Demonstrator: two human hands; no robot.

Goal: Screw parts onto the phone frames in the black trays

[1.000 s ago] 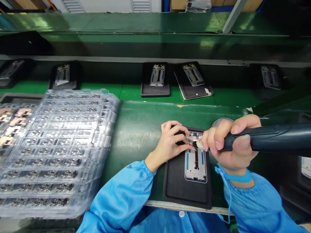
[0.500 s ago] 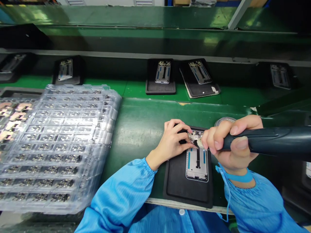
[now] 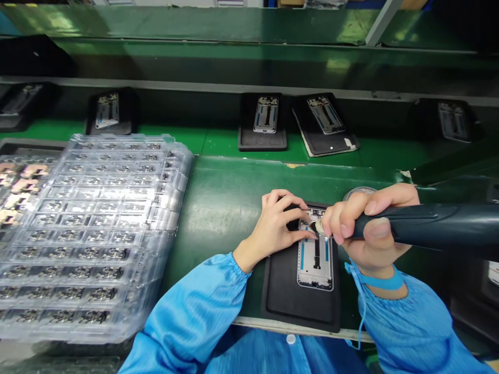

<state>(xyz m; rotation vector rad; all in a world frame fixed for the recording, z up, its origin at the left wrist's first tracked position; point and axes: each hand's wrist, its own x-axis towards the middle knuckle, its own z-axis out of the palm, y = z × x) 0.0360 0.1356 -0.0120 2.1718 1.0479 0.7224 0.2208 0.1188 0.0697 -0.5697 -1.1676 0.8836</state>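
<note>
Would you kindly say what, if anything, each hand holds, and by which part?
The right hand grips the dark tool near its tip; whether the left hand, at the phone frame, holds anything is unclear.

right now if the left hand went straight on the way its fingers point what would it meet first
Most likely the tip of the dark handheld tool, then the right hand holding it. The left hand points that way over the phone frame, though the exact depth is unclear.
</note>
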